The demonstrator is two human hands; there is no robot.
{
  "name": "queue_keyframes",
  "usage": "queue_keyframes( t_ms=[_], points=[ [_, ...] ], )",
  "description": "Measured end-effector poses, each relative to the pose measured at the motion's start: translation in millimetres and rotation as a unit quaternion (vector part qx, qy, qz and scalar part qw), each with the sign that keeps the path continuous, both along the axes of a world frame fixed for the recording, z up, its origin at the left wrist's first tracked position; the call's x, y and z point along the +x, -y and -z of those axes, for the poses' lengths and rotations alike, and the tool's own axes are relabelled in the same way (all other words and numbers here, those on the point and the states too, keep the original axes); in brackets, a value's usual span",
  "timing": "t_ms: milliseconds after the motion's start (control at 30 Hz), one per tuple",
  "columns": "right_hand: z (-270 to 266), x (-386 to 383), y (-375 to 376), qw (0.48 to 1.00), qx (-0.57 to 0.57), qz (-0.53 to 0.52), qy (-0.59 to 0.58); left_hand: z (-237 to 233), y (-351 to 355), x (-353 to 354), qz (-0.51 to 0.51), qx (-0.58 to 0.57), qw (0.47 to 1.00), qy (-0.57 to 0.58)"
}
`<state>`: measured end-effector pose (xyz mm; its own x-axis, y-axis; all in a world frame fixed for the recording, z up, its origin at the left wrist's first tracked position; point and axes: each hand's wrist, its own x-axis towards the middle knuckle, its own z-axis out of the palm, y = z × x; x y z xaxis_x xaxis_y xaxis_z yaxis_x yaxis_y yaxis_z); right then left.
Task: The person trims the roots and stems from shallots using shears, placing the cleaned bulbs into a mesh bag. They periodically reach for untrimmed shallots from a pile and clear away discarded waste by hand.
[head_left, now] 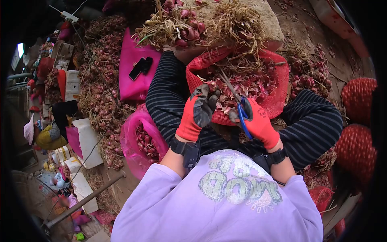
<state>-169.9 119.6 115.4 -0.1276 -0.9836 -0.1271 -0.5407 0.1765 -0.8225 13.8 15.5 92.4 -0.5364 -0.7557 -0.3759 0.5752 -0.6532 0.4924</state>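
My right hand (258, 121), in a red and grey glove, grips scissors (242, 113) with blue handles. The metal blades point away from me over the open red mesh bag (280, 88). Inside the bag lie shallots and loose purple-red skins (258, 82). My left hand (197, 113), gloved the same way, is raised at the bag's near left rim with its fingers curled in; whatever they hold is hidden. Beyond the bag, bunches of shallots (189, 30) with dry stalks (238, 22) rest on a pale block (268, 20).
A phone (137, 69) lies on pink plastic (129, 86) to the left. Nearer me stands a pink mesh bag (131, 153) of shallots. Heaped shallots (100, 80) spread along the left. Filled red mesh sacks (356, 149) stand at right. A metal pole (86, 199) slants at lower left.
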Motion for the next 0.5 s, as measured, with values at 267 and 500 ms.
queue_keyframes(
  t_ms=[267, 500],
  points=[
    [-1, 9, 1, 0.997, -0.032, -0.019, -0.067, 17, 2, 10, -0.016, -0.104, 0.994, 0.001],
    [11, -4, 8, 0.864, 0.064, 0.132, 0.481, -2, 3, 0, 0.055, -0.208, 0.96, 0.181]
  ],
)
